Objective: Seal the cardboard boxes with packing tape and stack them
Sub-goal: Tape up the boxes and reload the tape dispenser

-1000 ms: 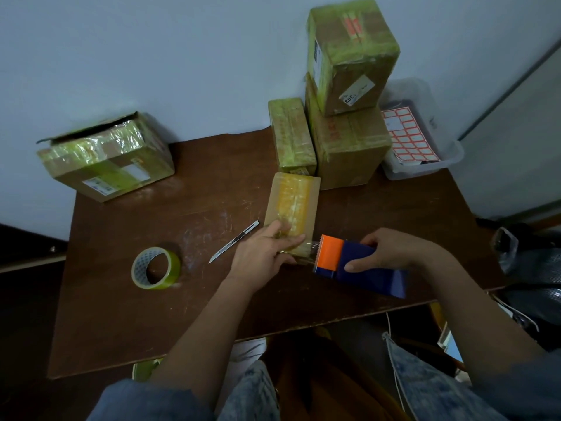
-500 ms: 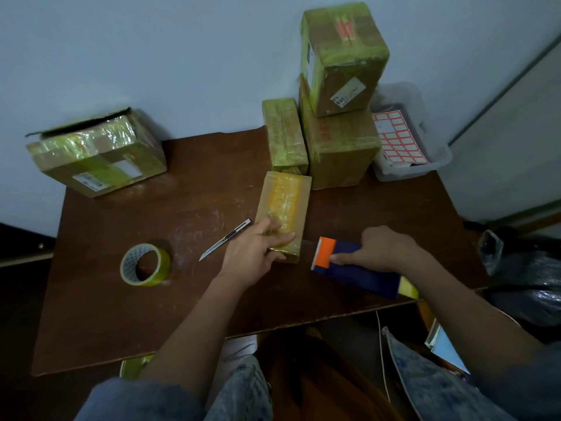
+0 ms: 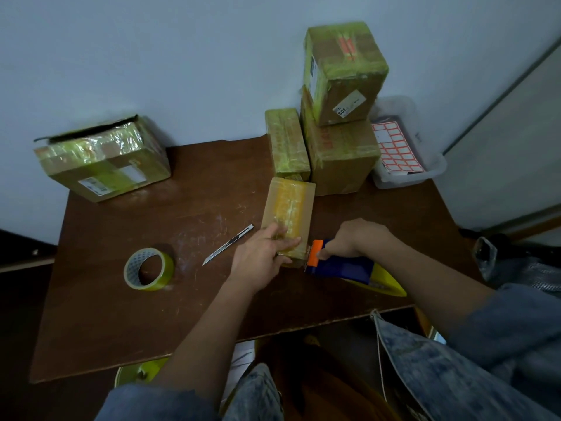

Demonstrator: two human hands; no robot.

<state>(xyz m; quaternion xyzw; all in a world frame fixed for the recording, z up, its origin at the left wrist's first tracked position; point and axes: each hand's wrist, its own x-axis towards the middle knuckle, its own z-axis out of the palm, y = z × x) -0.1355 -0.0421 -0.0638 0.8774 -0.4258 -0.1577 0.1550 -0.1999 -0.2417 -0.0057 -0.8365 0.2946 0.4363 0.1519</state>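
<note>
Under the left hand (image 3: pixel 267 253), fingers flat, pressing: small flat box (image 3: pixel 288 214), near end. Right hand (image 3: pixel 353 238), just beside, gripped the tape dispenser (image 3: pixel 343 265) at that end. Box likely light, stiff, tape-slick; best held by its long side edges.

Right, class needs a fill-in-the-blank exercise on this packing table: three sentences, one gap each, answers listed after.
1. The right hand grips the blue and orange tape ____.
2. The left hand rests on the small ____ taped in yellow.
3. The utility knife lies between the loose tape roll and the ____ hand.

Missing words: dispenser; box; left
</note>
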